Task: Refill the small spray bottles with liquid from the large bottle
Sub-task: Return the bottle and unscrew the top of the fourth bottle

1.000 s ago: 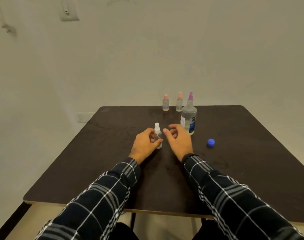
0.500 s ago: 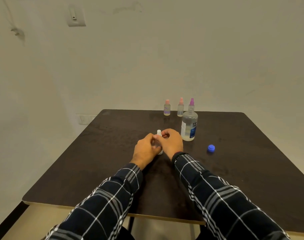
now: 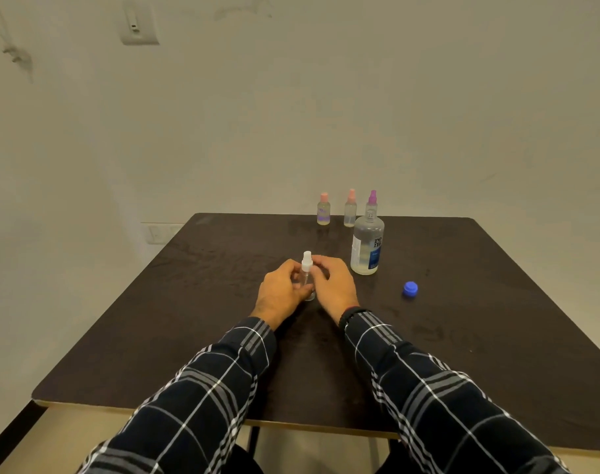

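A small clear spray bottle (image 3: 307, 270) with a white spray head stands upright mid-table. My left hand (image 3: 281, 295) grips its body from the left. My right hand (image 3: 336, 289) curls round it from the right, fingers just behind the neck, and the white head shows above both hands. The large clear bottle (image 3: 367, 249) with a blue label stands uncapped just right of my hands and holds liquid. Its blue cap (image 3: 410, 289) lies loose on the table further right.
Three small spray bottles stand in a row at the table's far edge: two with pink tops (image 3: 323, 209) (image 3: 350, 209) and a purple-topped one (image 3: 372, 199) partly behind the large bottle. The dark table (image 3: 189, 336) stands against a plain wall.
My right hand closed in from beside the small bottle onto its top, then slipped lower, so the white head shows again. My left hand kept its grip. The view tilted up.
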Available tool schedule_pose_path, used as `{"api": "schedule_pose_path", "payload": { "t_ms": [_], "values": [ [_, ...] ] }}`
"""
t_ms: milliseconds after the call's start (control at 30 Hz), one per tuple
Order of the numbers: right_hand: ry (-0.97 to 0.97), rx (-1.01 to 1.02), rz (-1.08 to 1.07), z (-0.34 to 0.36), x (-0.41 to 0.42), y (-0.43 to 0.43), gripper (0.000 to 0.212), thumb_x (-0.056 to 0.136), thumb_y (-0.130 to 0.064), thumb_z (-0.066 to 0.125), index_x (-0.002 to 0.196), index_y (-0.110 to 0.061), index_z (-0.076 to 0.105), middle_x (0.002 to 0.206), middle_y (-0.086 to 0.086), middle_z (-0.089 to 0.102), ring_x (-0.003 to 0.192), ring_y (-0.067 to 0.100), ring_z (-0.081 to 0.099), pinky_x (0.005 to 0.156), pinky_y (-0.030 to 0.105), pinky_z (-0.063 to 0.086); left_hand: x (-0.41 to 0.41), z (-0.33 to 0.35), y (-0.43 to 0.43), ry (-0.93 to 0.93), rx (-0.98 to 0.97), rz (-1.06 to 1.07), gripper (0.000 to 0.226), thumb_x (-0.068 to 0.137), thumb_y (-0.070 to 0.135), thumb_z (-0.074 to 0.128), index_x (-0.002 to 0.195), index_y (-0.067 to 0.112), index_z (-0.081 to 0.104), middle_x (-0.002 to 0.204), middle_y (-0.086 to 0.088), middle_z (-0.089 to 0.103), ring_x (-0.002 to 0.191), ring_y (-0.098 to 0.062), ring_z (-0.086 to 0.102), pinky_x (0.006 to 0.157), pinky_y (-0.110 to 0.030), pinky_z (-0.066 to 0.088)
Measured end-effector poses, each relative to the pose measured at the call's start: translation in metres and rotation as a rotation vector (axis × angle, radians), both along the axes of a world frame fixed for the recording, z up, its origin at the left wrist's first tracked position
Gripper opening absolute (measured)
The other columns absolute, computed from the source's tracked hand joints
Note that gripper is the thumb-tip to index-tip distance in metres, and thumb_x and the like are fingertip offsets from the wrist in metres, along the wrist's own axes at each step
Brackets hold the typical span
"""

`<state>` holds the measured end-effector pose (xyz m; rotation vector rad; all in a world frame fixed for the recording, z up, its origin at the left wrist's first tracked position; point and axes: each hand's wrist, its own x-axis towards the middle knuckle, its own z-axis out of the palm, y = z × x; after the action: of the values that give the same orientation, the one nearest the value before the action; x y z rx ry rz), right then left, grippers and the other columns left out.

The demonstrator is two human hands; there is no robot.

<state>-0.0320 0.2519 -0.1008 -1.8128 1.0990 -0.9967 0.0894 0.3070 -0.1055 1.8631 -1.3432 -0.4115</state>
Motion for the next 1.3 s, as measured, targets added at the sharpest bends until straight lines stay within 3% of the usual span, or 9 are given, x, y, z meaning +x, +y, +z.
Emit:
{"api": "schedule_pose_path", "payload": {
  "t_ms": [200, 333, 433, 633, 700, 833, 1000, 1133, 1300],
  "values": [
    [-0.042, 0.153, 0.030, -0.003, 0.003, 0.007, 0.067, 0.087, -0.042, 0.071, 0.143, -0.022, 0.040, 0.113, -0.004, 0.058, 0.099, 0.010, 0.061, 0.089, 0.029, 0.051, -0.001, 0.001, 0.001, -0.020, 0.002, -0.003, 0.022, 0.089, 0.034, 0.070, 0.107, 0.028, 0.059, 0.098, 0.009, 0.069, 0.090, -0.011, 0.067, 0.084, -0.035, 0.056],
    [-0.039, 0.101, -0.074, -0.002, 0.009, 0.004, 0.035, 0.083, -0.033, 0.077, 0.108, -0.019, 0.056, 0.095, -0.004, 0.063, 0.087, 0.012, 0.061, 0.068, 0.017, 0.044, 0.001, 0.000, 0.001, -0.022, 0.003, -0.012, 0.020, 0.092, 0.032, 0.068, 0.109, 0.027, 0.060, 0.099, 0.005, 0.070, 0.090, -0.012, 0.067, 0.086, -0.037, 0.058],
    [-0.068, 0.066, -0.037, -0.002, 0.008, 0.002, 0.017, 0.092, -0.023, 0.068, 0.108, -0.019, 0.065, 0.102, -0.004, 0.064, 0.086, 0.007, 0.061, 0.068, 0.010, 0.042, 0.002, 0.000, 0.000, -0.012, -0.006, 0.001, 0.023, 0.089, 0.034, 0.072, 0.108, 0.027, 0.060, 0.096, 0.008, 0.070, 0.088, -0.008, 0.067, 0.085, -0.034, 0.057],
    [-0.024, 0.104, 0.124, -0.003, 0.007, 0.000, 0.051, 0.096, -0.033, 0.062, 0.144, -0.023, 0.048, 0.122, -0.004, 0.060, 0.109, 0.010, 0.060, 0.098, 0.026, 0.049, 0.002, 0.002, -0.002, -0.033, 0.012, -0.001, 0.022, 0.090, 0.033, 0.070, 0.108, 0.027, 0.059, 0.097, 0.007, 0.069, 0.089, -0.012, 0.067, 0.084, -0.035, 0.056],
    [-0.047, 0.163, 0.011, 0.000, 0.010, 0.003, 0.063, 0.086, -0.044, 0.071, 0.138, -0.023, 0.043, 0.110, -0.005, 0.061, 0.103, 0.012, 0.061, 0.093, 0.032, 0.051, 0.002, 0.001, -0.002, -0.049, 0.017, -0.001, 0.016, 0.092, 0.030, 0.067, 0.104, 0.025, 0.059, 0.094, 0.005, 0.068, 0.087, -0.014, 0.067, 0.082, -0.036, 0.057],
    [-0.001, 0.077, -0.085, 0.002, 0.013, 0.000, 0.033, 0.086, -0.038, 0.073, 0.109, -0.023, 0.056, 0.097, -0.006, 0.062, 0.090, 0.012, 0.062, 0.084, 0.032, 0.054, 0.002, 0.000, -0.001, -0.030, -0.005, 0.004, 0.016, 0.089, 0.031, 0.070, 0.101, 0.026, 0.060, 0.090, 0.008, 0.069, 0.084, -0.009, 0.067, 0.082, -0.035, 0.058],
    [-0.003, 0.018, 0.036, -0.003, 0.006, 0.001, 0.042, 0.100, -0.022, 0.055, 0.141, -0.018, 0.052, 0.133, 0.002, 0.050, 0.108, 0.004, 0.049, 0.088, 0.002, 0.036, 0.001, -0.001, -0.001, -0.002, -0.004, -0.004, 0.024, 0.087, 0.035, 0.074, 0.106, 0.028, 0.061, 0.094, 0.010, 0.070, 0.087, -0.006, 0.068, 0.083, -0.031, 0.057],
    [-0.045, 0.166, -0.013, -0.004, 0.014, 0.002, 0.067, 0.084, -0.045, 0.074, 0.138, -0.023, 0.042, 0.117, -0.006, 0.060, 0.108, 0.012, 0.060, 0.097, 0.034, 0.050, 0.000, 0.002, 0.000, -0.050, 0.005, 0.003, 0.018, 0.091, 0.030, 0.069, 0.104, 0.026, 0.059, 0.092, 0.006, 0.068, 0.084, -0.012, 0.065, 0.078, -0.033, 0.055],
    [-0.036, 0.110, -0.059, 0.002, 0.013, 0.003, 0.022, 0.091, -0.032, 0.069, 0.109, -0.026, 0.058, 0.105, -0.005, 0.064, 0.097, 0.011, 0.063, 0.089, 0.031, 0.054, 0.002, 0.000, -0.001, -0.004, 0.009, -0.005, 0.019, 0.089, 0.030, 0.072, 0.103, 0.026, 0.060, 0.093, 0.008, 0.070, 0.086, -0.008, 0.067, 0.084, -0.034, 0.057]
  ]
}}
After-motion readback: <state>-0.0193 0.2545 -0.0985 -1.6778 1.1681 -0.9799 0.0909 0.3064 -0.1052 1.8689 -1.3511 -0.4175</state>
